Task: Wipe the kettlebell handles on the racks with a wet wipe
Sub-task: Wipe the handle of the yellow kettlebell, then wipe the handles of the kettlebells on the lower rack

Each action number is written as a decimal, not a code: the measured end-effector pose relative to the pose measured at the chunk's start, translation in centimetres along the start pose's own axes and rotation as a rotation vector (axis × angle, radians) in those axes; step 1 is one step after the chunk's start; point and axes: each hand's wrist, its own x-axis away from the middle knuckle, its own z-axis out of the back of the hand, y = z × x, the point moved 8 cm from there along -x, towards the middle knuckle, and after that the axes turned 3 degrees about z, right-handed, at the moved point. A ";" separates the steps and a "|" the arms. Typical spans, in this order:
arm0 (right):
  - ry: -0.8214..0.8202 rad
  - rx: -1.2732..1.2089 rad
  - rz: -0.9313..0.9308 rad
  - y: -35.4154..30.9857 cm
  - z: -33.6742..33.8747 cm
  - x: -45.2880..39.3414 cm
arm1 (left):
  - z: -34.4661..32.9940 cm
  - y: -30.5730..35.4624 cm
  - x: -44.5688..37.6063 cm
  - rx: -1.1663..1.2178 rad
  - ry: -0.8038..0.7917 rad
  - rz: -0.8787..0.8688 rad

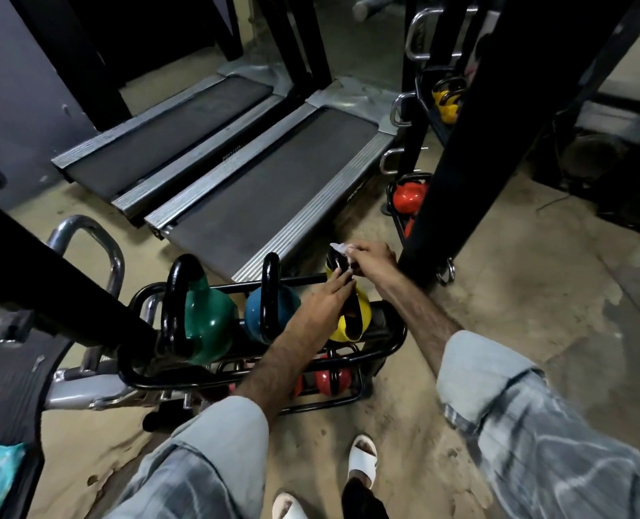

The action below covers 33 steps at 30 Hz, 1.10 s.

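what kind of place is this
Most likely a gym. Two treadmills lie side by side on the floor, and a low black rack holds coloured kettlebells, among them a green kettlebell and a yellow kettlebell.

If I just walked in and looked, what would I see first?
Probably the bright kettlebells on the low black rack in the middle: a green kettlebell, a blue kettlebell and a yellow kettlebell. Both hands are at the yellow one: the right hand presses a white wipe on top of its black handle, and the left hand rests against it. Behind them, two grey treadmills lie side by side.
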 end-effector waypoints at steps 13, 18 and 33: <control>0.089 -0.697 0.042 -1.5 2.0 12.7 | 4.4 -1.8 5.0 0.466 0.358 0.251; -0.004 -0.824 -0.038 -0.3 -1.8 20.0 | 5.7 -4.3 15.8 0.605 0.495 0.405; -0.248 -0.593 -0.492 22.1 -24.0 25.5 | -11.5 -20.2 35.3 0.424 0.168 0.763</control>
